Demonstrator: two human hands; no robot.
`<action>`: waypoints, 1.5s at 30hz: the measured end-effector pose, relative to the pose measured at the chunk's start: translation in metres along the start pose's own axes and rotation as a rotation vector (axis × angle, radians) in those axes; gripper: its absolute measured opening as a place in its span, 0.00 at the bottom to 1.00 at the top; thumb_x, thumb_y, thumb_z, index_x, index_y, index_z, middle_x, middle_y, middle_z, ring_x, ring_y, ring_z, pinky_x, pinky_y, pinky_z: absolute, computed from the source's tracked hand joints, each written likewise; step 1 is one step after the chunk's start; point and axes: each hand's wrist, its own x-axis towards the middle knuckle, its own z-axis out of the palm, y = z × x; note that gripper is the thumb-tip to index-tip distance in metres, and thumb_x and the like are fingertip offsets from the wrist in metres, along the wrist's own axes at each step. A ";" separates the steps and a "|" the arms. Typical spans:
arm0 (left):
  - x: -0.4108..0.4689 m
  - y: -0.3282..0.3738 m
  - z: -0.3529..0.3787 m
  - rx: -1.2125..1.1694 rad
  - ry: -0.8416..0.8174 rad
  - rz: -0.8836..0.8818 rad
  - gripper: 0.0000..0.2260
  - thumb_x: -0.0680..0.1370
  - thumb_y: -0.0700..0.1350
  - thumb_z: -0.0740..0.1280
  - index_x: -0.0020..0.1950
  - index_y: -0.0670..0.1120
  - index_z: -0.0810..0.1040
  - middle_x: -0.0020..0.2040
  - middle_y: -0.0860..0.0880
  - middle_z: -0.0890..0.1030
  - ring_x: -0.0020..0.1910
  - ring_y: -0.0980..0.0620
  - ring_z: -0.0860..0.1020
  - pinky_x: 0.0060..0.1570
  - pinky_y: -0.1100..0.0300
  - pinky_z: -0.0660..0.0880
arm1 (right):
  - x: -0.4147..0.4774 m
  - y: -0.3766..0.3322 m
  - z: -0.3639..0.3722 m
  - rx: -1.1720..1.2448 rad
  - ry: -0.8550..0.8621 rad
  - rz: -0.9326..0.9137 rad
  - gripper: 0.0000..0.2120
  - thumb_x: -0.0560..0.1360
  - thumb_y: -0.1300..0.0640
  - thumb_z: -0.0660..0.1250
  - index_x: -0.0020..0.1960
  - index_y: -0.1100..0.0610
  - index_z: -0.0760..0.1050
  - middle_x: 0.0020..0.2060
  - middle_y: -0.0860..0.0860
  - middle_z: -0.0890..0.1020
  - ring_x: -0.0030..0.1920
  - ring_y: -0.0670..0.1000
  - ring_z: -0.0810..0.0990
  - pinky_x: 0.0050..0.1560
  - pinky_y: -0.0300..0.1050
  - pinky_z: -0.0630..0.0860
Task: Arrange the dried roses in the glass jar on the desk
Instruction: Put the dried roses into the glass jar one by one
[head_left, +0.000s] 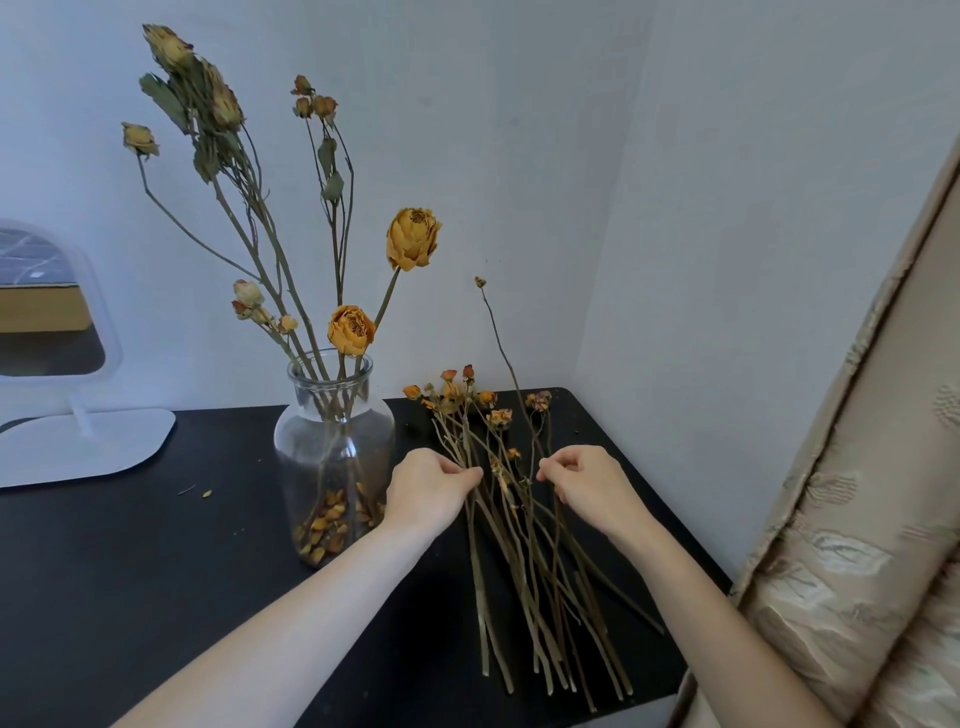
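Head view (the only one supplied). The glass jar (335, 457) stands upright on the black desk (156, 545), left of centre. Several dried roses (413, 244) already stand in it, and fallen petals (324, 525) lie at its bottom. A loose bundle (524, 561) of further rose stems lies flat on the desk just right of the jar, heads toward the wall.

The left hand (428, 488) is at the bundle's left edge, fingers curled, thumb and fingertips pinched together on one or two stems. The right hand (587, 480) is at the bundle's right side, fingers likewise curled and closed on a thin stem. One tall stem (497, 338) rises clear of the rest and appears to be the one held.

A mirror (78, 441) stands far left.

Assessment: the task is part done, and the step in hand is separating a stem from the pile. The next move calls for lifting it free without snagging neighbouring heads, then threading its cut end into the narrow jar neck among the stems already there.
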 end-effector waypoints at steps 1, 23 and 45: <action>0.000 0.000 -0.001 0.053 0.007 0.009 0.15 0.74 0.47 0.69 0.27 0.47 0.75 0.26 0.52 0.73 0.30 0.56 0.75 0.38 0.60 0.71 | -0.001 0.000 0.001 -0.002 0.001 0.000 0.11 0.78 0.55 0.61 0.38 0.51 0.78 0.29 0.45 0.76 0.31 0.42 0.73 0.36 0.35 0.67; -0.003 -0.013 -0.008 0.039 -0.094 -0.231 0.10 0.77 0.43 0.65 0.44 0.36 0.77 0.30 0.47 0.70 0.32 0.48 0.72 0.40 0.55 0.75 | 0.000 -0.016 0.005 -0.010 -0.002 -0.021 0.06 0.76 0.54 0.63 0.44 0.52 0.78 0.40 0.48 0.81 0.41 0.42 0.78 0.36 0.32 0.67; -0.016 0.017 -0.004 -0.220 -0.112 0.018 0.08 0.78 0.47 0.65 0.44 0.46 0.81 0.33 0.53 0.74 0.32 0.59 0.69 0.43 0.59 0.69 | -0.003 -0.014 0.021 0.221 -0.133 0.007 0.07 0.74 0.52 0.68 0.42 0.54 0.82 0.24 0.47 0.74 0.20 0.42 0.67 0.22 0.33 0.64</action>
